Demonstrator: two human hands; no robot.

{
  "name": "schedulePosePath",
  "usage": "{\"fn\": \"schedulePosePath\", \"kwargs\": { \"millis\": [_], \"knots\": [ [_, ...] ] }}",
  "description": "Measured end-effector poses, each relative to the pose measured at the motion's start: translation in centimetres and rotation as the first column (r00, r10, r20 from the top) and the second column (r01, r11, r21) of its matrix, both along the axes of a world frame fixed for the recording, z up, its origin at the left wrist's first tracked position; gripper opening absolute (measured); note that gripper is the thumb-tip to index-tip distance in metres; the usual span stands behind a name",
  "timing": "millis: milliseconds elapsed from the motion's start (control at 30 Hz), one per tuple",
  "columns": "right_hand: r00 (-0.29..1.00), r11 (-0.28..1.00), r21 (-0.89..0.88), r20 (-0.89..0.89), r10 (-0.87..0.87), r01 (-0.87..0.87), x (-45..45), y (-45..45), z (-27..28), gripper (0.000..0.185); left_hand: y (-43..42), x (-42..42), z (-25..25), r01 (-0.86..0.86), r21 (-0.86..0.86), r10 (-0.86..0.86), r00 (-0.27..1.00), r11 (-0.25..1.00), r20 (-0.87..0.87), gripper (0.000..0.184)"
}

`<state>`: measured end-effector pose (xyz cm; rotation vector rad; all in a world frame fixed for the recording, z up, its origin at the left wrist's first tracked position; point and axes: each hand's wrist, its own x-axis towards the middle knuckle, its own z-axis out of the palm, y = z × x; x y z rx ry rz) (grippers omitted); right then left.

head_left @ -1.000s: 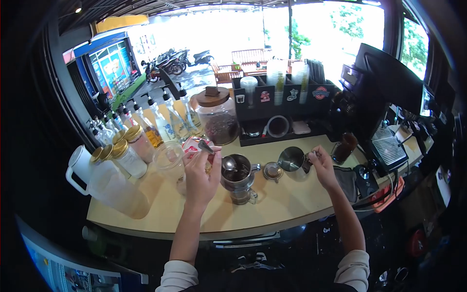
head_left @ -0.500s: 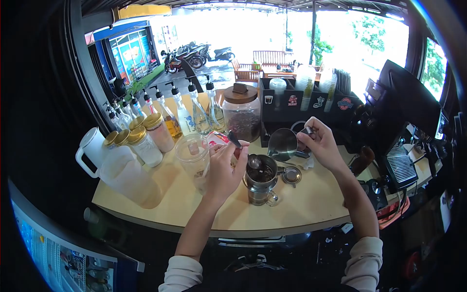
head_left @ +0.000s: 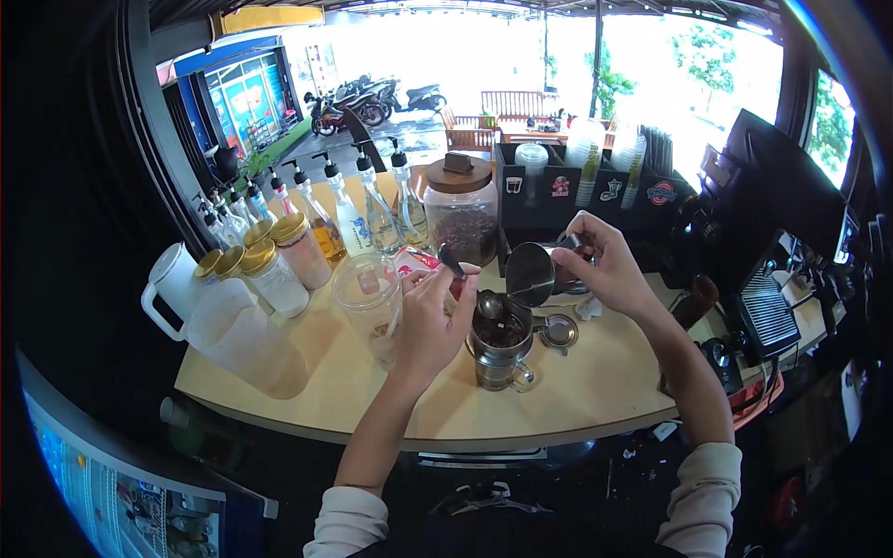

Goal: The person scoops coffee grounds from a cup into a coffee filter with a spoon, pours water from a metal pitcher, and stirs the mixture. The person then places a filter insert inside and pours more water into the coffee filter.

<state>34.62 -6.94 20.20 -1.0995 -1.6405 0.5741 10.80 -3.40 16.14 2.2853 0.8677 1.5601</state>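
Observation:
My left hand (head_left: 433,312) is closed around the dark handle of a spoon (head_left: 489,304), whose metal bowl hangs at the mouth of a metal drip filter (head_left: 503,342). Dark contents show inside the filter, which sits on a small glass mug (head_left: 499,376). A metal pitcher (head_left: 530,273) is gripped at its handle side by my right hand (head_left: 605,268). It tips left, its lip above the filter's right rim; I cannot make out a stream clearly. Just right of the filter lies a round metal lid (head_left: 558,333).
Left of my hands stand a clear plastic jar (head_left: 365,298), a cloudy pitcher (head_left: 246,344) and gold-lidded jars (head_left: 277,279). Pump bottles (head_left: 379,209) line the back beside a wooden-lidded jar (head_left: 460,214). A black cup organizer (head_left: 558,209) and a dark machine (head_left: 767,307) are farther right.
The pitcher has moved slightly left and tipped further over the filter, with my right hand turning along. My left hand and the spoon have barely shifted.

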Motion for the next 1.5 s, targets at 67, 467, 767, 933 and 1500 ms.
{"fn": "schedulePosePath", "kwargs": {
  "millis": [67, 467, 767, 933, 1500],
  "knots": [
    [0.998, 0.999, 0.029, 0.054, -0.016, 0.014, 0.2, 0.2, -0.2, 0.025, 0.0, 0.0, -0.1, -0.004, 0.014, 0.004, 1.000, 1.000, -0.005, 0.013],
    [0.990, 0.997, 0.063, 0.129, -0.048, 0.040, -0.5, -0.4, 0.6, 0.025, 0.0, 0.3, -0.4, 0.006, 0.016, -0.006, 1.000, 1.000, 0.006, 0.012],
    [0.993, 0.999, 0.044, 0.111, -0.037, 0.032, -1.0, -0.4, 0.9, 0.025, 0.0, 0.3, -0.5, -0.001, 0.044, 0.001, 1.000, 0.999, 0.008, 0.012],
    [0.996, 0.999, 0.030, 0.091, -0.028, 0.025, -1.3, -0.7, 1.3, 0.025, -0.1, -0.3, -0.2, -0.027, 0.072, 0.027, 1.000, 0.997, -0.008, 0.012],
    [0.988, 0.998, 0.042, 0.146, -0.047, 0.041, -2.1, -0.1, 1.5, 0.025, -0.3, -2.1, 0.1, -0.086, 0.120, 0.086, 0.996, 0.989, 0.008, 0.012]
  ]
}}
